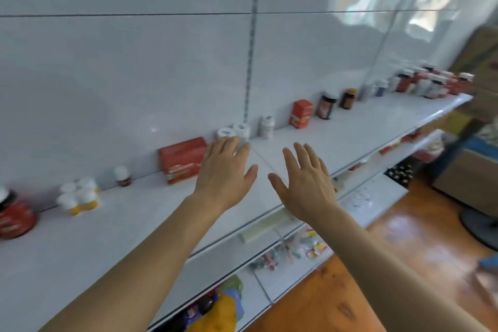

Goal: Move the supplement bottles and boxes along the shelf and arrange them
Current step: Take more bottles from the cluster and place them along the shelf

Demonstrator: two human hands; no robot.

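Above the shelf, the left hand and right hand hover with fingers spread, holding nothing, near the red box.

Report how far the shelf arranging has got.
Done: a packed cluster of bottles stands at the shelf's far right end. In hand: nothing; the left hand and right hand reach forward open, the left nearest two white-capped bottles. Left: the wide red box, the small red box, the dark bottles and the white-and-yellow bottles stand scattered along the wall.
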